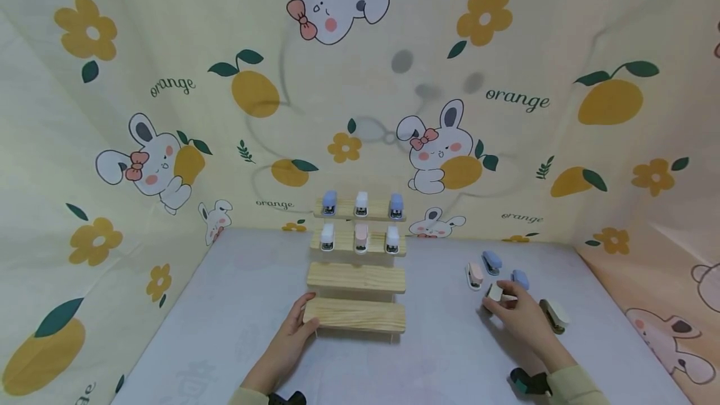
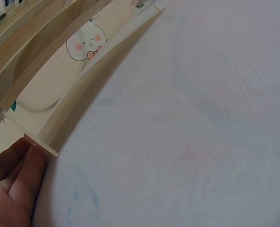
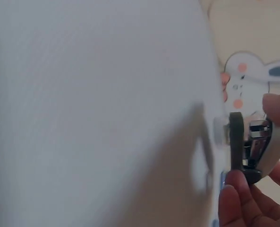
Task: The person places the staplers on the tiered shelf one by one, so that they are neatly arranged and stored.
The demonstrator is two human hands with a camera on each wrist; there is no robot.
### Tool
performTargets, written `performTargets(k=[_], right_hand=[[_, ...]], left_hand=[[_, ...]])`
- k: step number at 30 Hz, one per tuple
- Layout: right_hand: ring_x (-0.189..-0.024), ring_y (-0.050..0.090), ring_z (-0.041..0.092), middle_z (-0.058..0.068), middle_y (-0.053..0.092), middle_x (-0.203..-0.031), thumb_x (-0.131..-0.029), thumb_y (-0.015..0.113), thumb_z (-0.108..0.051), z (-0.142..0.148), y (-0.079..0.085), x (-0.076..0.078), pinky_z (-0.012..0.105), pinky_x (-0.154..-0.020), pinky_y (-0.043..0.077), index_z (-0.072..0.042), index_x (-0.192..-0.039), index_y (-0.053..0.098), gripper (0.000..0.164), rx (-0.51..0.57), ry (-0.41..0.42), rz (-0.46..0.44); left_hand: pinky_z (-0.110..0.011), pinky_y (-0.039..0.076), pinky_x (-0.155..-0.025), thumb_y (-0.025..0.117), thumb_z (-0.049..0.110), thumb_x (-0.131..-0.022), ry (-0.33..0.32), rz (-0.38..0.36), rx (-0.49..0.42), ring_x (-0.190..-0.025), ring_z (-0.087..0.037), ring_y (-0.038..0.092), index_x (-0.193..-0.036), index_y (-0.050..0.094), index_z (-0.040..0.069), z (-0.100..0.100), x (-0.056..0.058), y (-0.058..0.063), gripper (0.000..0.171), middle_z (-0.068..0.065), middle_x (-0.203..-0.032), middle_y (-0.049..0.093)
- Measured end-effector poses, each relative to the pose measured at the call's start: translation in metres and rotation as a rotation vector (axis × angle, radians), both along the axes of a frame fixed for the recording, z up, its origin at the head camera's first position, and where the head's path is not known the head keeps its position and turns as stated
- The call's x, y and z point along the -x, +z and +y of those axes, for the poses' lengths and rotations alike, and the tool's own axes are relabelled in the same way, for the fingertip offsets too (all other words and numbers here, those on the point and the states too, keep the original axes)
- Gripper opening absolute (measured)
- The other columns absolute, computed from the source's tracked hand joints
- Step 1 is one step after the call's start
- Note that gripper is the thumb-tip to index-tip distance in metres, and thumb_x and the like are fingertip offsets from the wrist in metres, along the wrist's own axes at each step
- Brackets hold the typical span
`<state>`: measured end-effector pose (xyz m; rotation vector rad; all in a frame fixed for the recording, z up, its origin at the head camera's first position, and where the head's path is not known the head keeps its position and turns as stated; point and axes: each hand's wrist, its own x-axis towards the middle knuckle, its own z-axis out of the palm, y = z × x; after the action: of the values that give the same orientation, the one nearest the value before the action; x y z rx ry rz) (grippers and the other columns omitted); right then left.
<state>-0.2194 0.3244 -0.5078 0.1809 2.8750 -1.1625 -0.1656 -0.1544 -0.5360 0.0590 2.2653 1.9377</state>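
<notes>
My left hand (image 1: pixel 289 339) grips the left end of the lowest step of a tiered wooden rack (image 1: pixel 357 315); its fingers (image 2: pixel 29 175) also show against the rack's end in the left wrist view. Over to the right, my right hand (image 1: pixel 523 320) pinches a small cream stapler with a dark green base (image 3: pixel 236 144) between thumb and fingers, above the table. Around that hand lie a pink stapler (image 1: pixel 474 275), two blue staplers (image 1: pixel 492 262) and another cream and dark green stapler (image 1: pixel 554 316).
Staplers in blue, white and pink stand in rows on the rack's two upper steps, among them a pink one (image 1: pixel 361 236). A pale cloth covers the table (image 1: pixel 236 292). Behind it hangs a printed curtain (image 1: pixel 360 92) with rabbits and oranges.
</notes>
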Motion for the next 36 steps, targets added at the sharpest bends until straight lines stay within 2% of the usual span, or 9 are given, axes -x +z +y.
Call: performTargets(k=[4,7,14,20,32,36], right_hand=[[-0.106,0.058,0.031,0.024,0.047,-0.135,-0.086,0.065,-0.056,-0.013,0.017,-0.003,0.034,-0.071,0.051,-0.002,-0.142,0.038,0.082,-0.011,0.028,0.089],[-0.101,0.059,0.029,0.021,0.053,-0.127,-0.083,0.065,-0.061,-0.026,0.030,-0.006,0.031,-0.069,0.051,-0.004,-0.140,0.040,0.084,-0.014,0.043,0.160],[-0.090,0.057,0.022,0.009,0.059,-0.105,-0.081,0.073,-0.052,-0.069,0.050,-0.014,0.031,-0.072,0.051,-0.011,-0.132,0.046,0.070,0.058,0.105,0.295],[-0.088,0.056,0.022,0.005,0.057,-0.101,-0.078,0.075,-0.053,-0.107,0.055,-0.018,0.037,-0.074,0.049,-0.015,-0.128,0.050,0.067,0.097,0.177,0.330],[-0.089,0.057,0.026,-0.002,0.058,-0.095,-0.075,0.080,-0.048,-0.176,0.065,-0.020,0.038,-0.076,0.049,-0.022,-0.123,0.051,0.062,0.235,0.322,0.334],[-0.087,0.058,0.021,-0.002,0.059,-0.092,-0.075,0.080,-0.046,-0.199,0.068,-0.019,0.037,-0.077,0.050,-0.022,-0.121,0.049,0.060,0.297,0.392,0.328]], left_hand=[[-0.056,0.016,-0.113,0.054,0.037,-0.098,0.001,0.012,0.005,-0.143,-0.035,0.021,-0.149,0.027,0.027,-0.001,0.000,-0.002,0.059,-0.016,-0.157,0.022],[-0.055,0.017,-0.113,0.054,0.038,-0.098,0.009,0.005,0.013,-0.143,-0.034,0.022,-0.149,0.029,0.029,-0.001,0.001,-0.002,0.058,-0.014,-0.157,0.023],[-0.055,0.013,-0.114,0.054,0.038,-0.098,0.017,0.002,0.016,-0.144,-0.032,0.017,-0.148,0.030,0.032,-0.001,0.002,0.000,0.056,-0.012,-0.158,0.020],[-0.057,0.011,-0.113,0.054,0.038,-0.098,0.019,-0.005,0.016,-0.144,-0.034,0.015,-0.148,0.029,0.031,-0.001,0.000,0.001,0.057,-0.013,-0.159,0.019],[-0.058,0.009,-0.113,0.054,0.038,-0.098,0.003,-0.013,-0.004,-0.145,-0.033,0.014,-0.148,0.029,0.031,-0.001,0.000,0.001,0.057,-0.013,-0.159,0.017],[-0.058,0.010,-0.113,0.054,0.037,-0.098,-0.003,-0.008,-0.008,-0.144,-0.034,0.015,-0.149,0.028,0.029,-0.001,0.001,0.000,0.057,-0.014,-0.159,0.017]])
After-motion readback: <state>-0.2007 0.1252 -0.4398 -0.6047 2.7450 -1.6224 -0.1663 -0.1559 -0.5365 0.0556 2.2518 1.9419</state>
